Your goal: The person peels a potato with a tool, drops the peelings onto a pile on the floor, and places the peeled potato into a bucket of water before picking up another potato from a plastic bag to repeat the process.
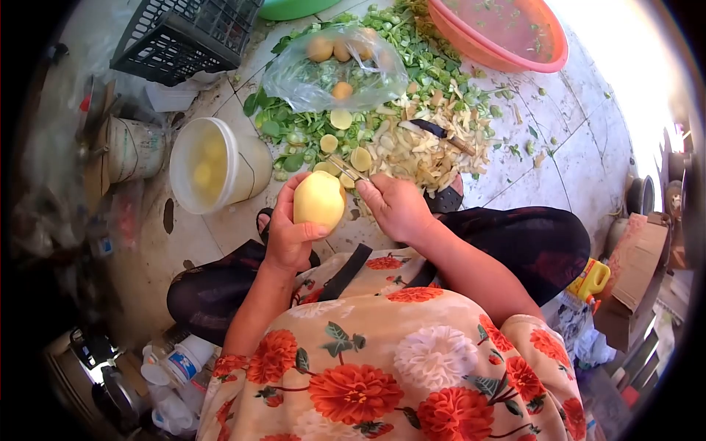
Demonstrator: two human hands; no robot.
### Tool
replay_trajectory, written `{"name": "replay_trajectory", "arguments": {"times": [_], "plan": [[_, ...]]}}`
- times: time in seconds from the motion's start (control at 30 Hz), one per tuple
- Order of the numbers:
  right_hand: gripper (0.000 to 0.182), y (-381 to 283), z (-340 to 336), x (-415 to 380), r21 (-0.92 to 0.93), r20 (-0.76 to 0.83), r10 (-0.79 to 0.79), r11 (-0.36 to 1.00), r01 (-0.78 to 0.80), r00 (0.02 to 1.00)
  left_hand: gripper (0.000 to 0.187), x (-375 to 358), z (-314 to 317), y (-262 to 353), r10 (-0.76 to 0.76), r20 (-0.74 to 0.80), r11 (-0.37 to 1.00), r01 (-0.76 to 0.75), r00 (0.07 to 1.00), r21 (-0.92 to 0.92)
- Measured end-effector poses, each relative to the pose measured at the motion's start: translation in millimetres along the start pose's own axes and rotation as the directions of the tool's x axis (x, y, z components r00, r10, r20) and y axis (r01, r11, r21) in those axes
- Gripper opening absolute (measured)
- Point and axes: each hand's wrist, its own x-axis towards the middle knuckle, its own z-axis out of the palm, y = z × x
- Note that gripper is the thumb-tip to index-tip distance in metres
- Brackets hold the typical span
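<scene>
A large pale-yellow potato (318,202), mostly peeled with a strip of brown skin at its right side, rests in my left hand (288,234), fingers and thumb wrapped round it. My right hand (397,207) grips a metal peeler (346,168), its blade pointing up and left, close beside the top of the potato. Beyond the hands lie cut potato ends (360,159) and a heap of peelings (412,158). On that heap sits a knife-like tool (443,137), part black and part brown.
To the left stands a white bucket (246,170) with peeled potatoes in liquid. A clear plastic bag (294,77) with several unpeeled potatoes lies on green trimmings (441,66). Farther back are an orange basin (548,62) and a black crate (180,40). A yellow jug (590,279) stands at right.
</scene>
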Motion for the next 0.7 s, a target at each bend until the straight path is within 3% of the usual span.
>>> {"name": "replay_trajectory", "arguments": {"times": [0.07,0.13,0.2,0.3,0.37,0.4,0.47,0.57,0.63,0.7], "plan": [[0.041,-5,6,-10,-0.066,0.030,-0.238,0.969,0.240,0.971,0.081,2,-3,-3,-0.011,-0.018,0.999,0.012,1.000,0.035],[0.042,-9,6,-14,-0.072,0.050,-0.235,0.969,0.238,0.971,0.081,2,-3,-5,-0.026,-0.050,0.997,0.030,0.998,0.073],[0.043,-11,4,-15,-0.194,0.106,-0.141,0.968,0.159,0.984,0.080,2,-2,-7,-0.033,-0.079,0.993,0.041,0.996,0.109],[0.044,3,7,0,-0.347,0.069,-0.032,0.936,0.054,0.997,0.079,-1,-2,-9,-0.092,-0.128,0.981,0.112,0.987,0.158],[0.045,39,16,17,-0.309,0.028,0.023,0.951,-0.013,0.999,0.075,-4,0,-7,-0.052,0.075,0.992,0.042,0.996,0.120],[0.046,38,14,23,-0.285,0.003,0.057,0.957,-0.054,0.998,0.075,-1,-3,-4,-0.045,0.079,0.992,0.035,0.996,0.122],[0.044,32,9,23,-0.233,-0.018,0.017,0.972,-0.021,1.000,0.074,1,-10,-4,-0.098,0.053,0.991,0.103,0.994,-0.088],[0.040,15,1,11,-0.079,-0.030,0.017,0.997,-0.020,0.999,0.077,5,-2,-3,-0.100,-0.037,0.981,0.092,0.994,-0.172],[0.044,3,2,-1,-0.095,0.071,-0.151,0.983,0.158,0.986,0.081,7,5,-2,-0.097,-0.033,0.986,0.091,0.995,-0.138],[0.044,-6,-1,-8,-0.135,0.142,-0.166,0.973,0.186,0.976,0.084,6,2,-3,-0.095,-0.043,0.990,0.090,0.995,-0.105]]}}
